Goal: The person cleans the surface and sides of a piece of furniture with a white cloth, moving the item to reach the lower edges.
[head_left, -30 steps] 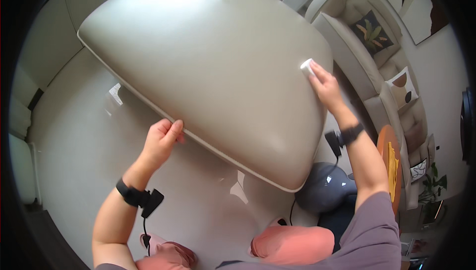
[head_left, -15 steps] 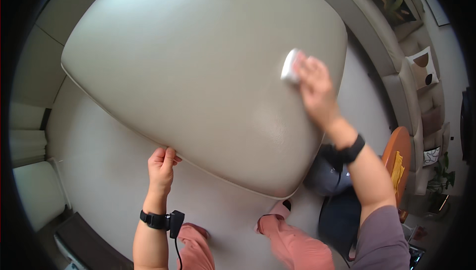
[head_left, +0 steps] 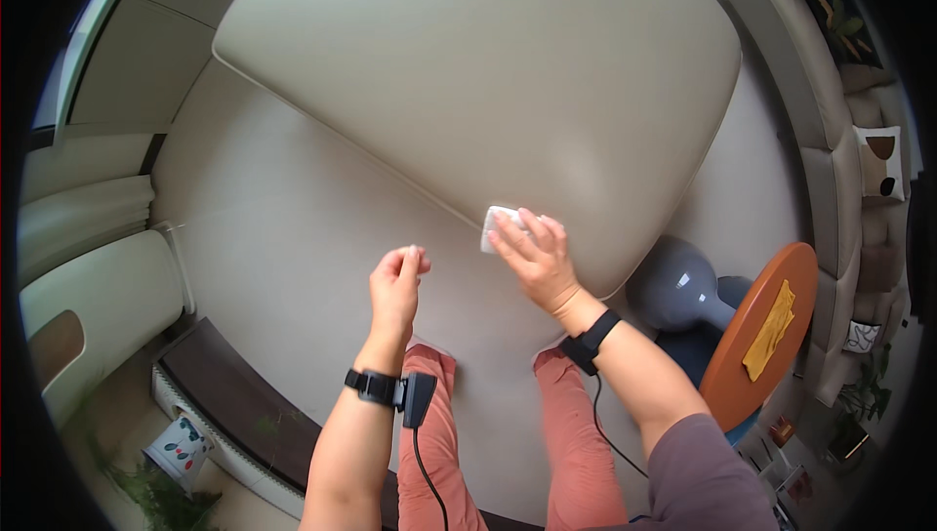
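On the left, the left hand [head_left: 392, 285] has come away from the piped edge it was pinching half a second ago; it hangs over the floor [head_left: 283, 209], fingers curled in and thumb against them, and whether anything small sits between them I cannot tell. Beside it, the big beige padded piece [head_left: 468, 72] fills the upper middle, so nothing now steadies its near edge from this side. The white pad [head_left: 490, 230] has moved from the broad surface down to that edge, which suggests the rubbing has reached the border. The right hand [head_left: 537, 258] grasps the pad, fingers laid over it, thumb not clearly visible. Farther right, a grey rounded object [head_left: 672, 282] and an orange tabletop [head_left: 724, 375] bearing a yellow cloth [head_left: 769, 333] stand apart from both hands.
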A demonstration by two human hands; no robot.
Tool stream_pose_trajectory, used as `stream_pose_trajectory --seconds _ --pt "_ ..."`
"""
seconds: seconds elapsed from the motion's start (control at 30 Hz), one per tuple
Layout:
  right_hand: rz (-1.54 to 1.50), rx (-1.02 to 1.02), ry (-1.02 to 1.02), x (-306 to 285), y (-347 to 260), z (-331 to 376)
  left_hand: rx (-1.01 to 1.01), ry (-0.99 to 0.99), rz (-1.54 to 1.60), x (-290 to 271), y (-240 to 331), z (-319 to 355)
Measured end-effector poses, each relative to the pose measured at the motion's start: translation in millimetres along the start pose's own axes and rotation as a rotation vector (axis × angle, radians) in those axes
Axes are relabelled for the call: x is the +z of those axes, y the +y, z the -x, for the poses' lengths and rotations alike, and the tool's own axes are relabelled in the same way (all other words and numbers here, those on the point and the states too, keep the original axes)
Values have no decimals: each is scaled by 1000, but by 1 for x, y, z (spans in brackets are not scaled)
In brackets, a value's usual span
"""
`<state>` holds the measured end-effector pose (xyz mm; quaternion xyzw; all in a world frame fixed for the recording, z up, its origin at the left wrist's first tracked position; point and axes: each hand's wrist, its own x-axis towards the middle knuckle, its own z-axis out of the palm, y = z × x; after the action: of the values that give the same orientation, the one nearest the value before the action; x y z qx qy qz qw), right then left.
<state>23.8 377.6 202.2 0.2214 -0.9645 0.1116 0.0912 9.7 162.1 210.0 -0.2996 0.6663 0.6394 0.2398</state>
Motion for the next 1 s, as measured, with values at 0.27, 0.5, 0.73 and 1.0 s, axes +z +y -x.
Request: stream_pose_trajectory --seconds 0.27,0.5,0.73,1.0 --pt "55 305 207 -5 96 -55 -232 83 -36 -147 -20 109" --pt "148 723 450 -7 201 -132 -319 318 13 -190 -29 103" --pt "-190 -26 -23 10 -25 -46 -479 346 156 -85 -34 86" --pt "-128 70 190 -29 134 -125 -276 139 -41 -38 31 78"
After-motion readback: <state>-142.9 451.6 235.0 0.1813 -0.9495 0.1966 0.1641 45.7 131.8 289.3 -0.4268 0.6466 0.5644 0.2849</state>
